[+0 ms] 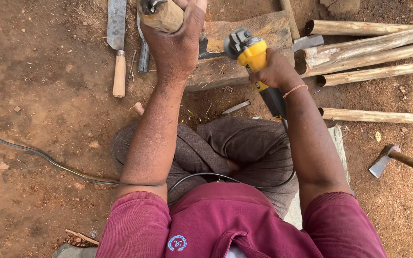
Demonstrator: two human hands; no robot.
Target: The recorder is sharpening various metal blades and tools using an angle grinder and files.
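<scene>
Grinding step, by my read: left hand (178,36) clenched on a wooden handle (166,14), right hand (273,71) gripping the yellow angle grinder (250,52) (over the wood block (249,33)). Next move calls for steady contact.

Bright, even daylight; soft faint shadows; sharp focus; slight wide-angle stretch at edges.

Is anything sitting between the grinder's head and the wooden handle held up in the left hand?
Nothing visible does. The yellow grinder in the right hand sits just right of the wooden handle gripped by the left hand; only the wood block lies beneath.
</scene>
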